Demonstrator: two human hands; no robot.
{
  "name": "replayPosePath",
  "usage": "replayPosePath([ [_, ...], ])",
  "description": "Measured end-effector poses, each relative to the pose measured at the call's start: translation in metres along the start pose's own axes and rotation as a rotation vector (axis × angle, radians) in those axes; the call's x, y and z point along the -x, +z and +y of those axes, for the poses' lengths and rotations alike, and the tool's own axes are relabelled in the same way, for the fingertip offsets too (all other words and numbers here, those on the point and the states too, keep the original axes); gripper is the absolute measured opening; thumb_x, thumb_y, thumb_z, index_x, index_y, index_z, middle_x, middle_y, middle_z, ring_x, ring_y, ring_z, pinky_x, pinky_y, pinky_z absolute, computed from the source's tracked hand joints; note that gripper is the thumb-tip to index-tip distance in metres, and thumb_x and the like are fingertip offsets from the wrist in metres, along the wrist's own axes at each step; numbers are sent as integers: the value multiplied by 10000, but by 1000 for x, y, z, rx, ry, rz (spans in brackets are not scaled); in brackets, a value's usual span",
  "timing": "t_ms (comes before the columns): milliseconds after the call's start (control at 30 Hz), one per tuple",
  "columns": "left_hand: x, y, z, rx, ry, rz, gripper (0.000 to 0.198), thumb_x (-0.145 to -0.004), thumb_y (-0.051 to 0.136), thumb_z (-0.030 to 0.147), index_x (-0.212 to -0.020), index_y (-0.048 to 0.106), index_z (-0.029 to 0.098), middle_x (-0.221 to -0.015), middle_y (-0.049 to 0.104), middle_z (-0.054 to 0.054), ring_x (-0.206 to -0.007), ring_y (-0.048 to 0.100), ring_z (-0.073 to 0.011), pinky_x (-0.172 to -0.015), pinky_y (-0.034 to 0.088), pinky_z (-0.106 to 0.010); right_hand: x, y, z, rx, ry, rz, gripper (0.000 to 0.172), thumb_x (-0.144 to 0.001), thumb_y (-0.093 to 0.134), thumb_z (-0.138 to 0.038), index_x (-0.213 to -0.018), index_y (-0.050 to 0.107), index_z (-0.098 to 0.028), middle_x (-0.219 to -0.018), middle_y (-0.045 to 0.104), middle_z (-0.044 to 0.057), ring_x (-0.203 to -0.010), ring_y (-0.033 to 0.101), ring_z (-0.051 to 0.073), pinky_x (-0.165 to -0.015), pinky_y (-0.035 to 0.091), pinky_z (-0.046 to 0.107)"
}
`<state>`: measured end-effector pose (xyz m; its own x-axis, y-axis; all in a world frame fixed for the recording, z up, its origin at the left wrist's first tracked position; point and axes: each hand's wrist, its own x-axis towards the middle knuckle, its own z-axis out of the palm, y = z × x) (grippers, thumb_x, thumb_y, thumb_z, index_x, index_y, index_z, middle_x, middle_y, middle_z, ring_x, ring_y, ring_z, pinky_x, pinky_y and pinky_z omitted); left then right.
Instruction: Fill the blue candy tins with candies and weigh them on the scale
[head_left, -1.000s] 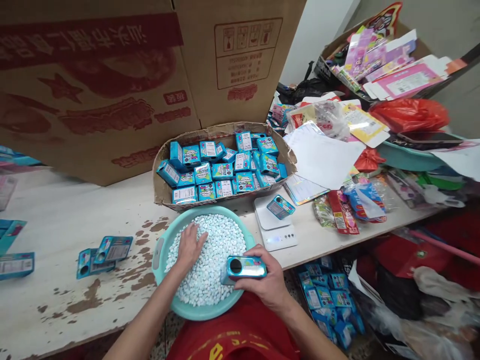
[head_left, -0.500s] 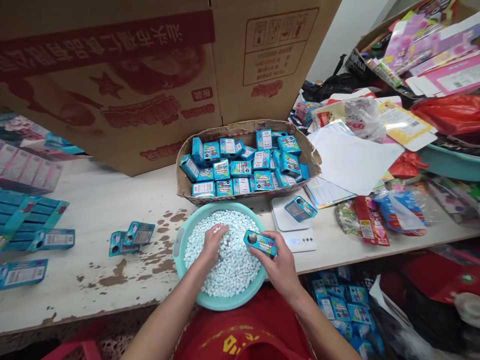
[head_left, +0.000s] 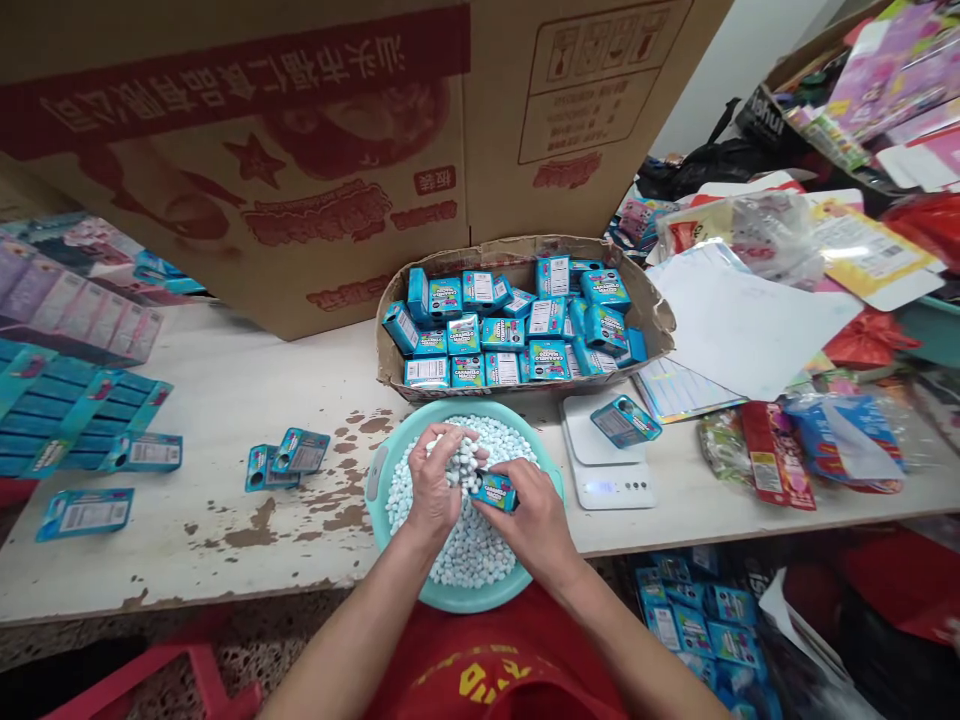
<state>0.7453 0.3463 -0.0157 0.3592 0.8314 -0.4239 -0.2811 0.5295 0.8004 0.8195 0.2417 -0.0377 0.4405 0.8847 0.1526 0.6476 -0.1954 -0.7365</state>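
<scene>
My left hand (head_left: 437, 480) is cupped round a heap of small pale candies (head_left: 463, 462), just above the round turquoise basin (head_left: 373, 478). More white and pale blue candies (head_left: 472, 560) fill the basin. Between the thumb and fingers of my right hand (head_left: 536, 510) is a small blue box (head_left: 496, 491), tilted, its left end against the heaped candies. A white scale (head_left: 609, 480) with a lit display stands right of the basin and bears another blue box (head_left: 625, 421).
Behind the basin, a cut cardboard tray (head_left: 660, 335) holds several blue boxes, with a big carton (head_left: 300, 270) beyond. Loose blue boxes (head_left: 301, 451) and stacked packs lie at the left. Papers (head_left: 750, 320) and wrappers cover the right side.
My left hand has come up out of the candies with a handful. My right hand has brought the blue box left, up against that handful. The whole view has shifted slightly.
</scene>
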Motion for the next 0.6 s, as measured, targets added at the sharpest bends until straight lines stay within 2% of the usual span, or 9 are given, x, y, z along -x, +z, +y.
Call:
replayPosePath([
  [100,-1,2,-1,-32,-3,30,243,-673,690,348,-723,549,156,-739,646,-21,-583,616,-143,-541,471,-244,-2,1,0,2,9,-12,280,-731,719,-214,-955,552,-203,-922,626,39,-891,582,232,-733,419,332],
  [267,-2,5,2,-58,89,-18,227,-700,660,339,-647,517,171,-585,559,18,-542,558,-119,-568,446,-242,-4,0,-2,-34,34,-4,258,-741,701,-216,-953,554,-208,-919,624,39,-891,582,226,-741,421,328],
  [467,-1,9,5,-72,118,-15,202,-713,659,321,-670,527,174,-588,554,18,-537,527,-111,-558,431,-239,-4,-7,-6,-78,21,36,286,-731,731,-231,-953,553,-206,-908,620,31,-881,574,222,-749,411,332],
  [600,2,9,1,-107,68,-32,207,-703,669,330,-682,537,172,-579,545,19,-508,495,-98,-521,408,-224,-1,-5,-3,-94,52,27,284,-721,731,-193,-949,562,-213,-909,620,26,-889,577,219,-754,411,330],
])
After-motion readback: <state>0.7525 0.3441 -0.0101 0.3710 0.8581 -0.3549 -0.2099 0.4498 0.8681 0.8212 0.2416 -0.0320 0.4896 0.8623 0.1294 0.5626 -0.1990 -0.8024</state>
